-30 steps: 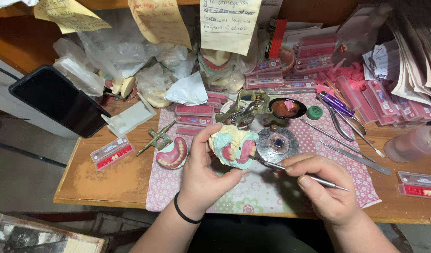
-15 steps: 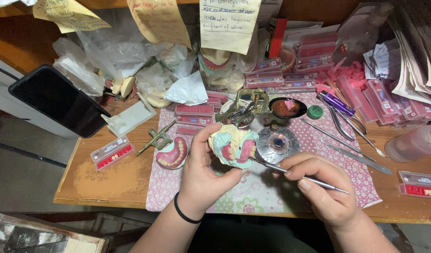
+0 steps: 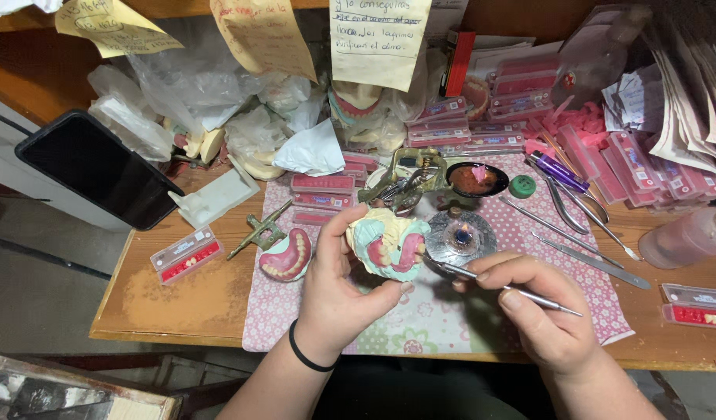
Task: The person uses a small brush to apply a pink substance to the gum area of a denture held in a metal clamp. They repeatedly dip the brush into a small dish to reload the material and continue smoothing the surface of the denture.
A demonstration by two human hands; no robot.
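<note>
While the left hand grips a plaster dental cast bearing pink wax rims, holding it above the patterned pink mat, the right hand pinches a slender metal wax instrument pen-fashion. Its tip meets the cast's right edge, apparently at the wax. Just behind sits a small lit burner. Left of the cast, a second denture model lies on the mat; a dark phone rests at the desk's far left.

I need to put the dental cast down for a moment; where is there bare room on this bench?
Bare wood between the tooth card and patterned mat; bare mat before the left hand. Crowded behind: burner, instruments.
</note>
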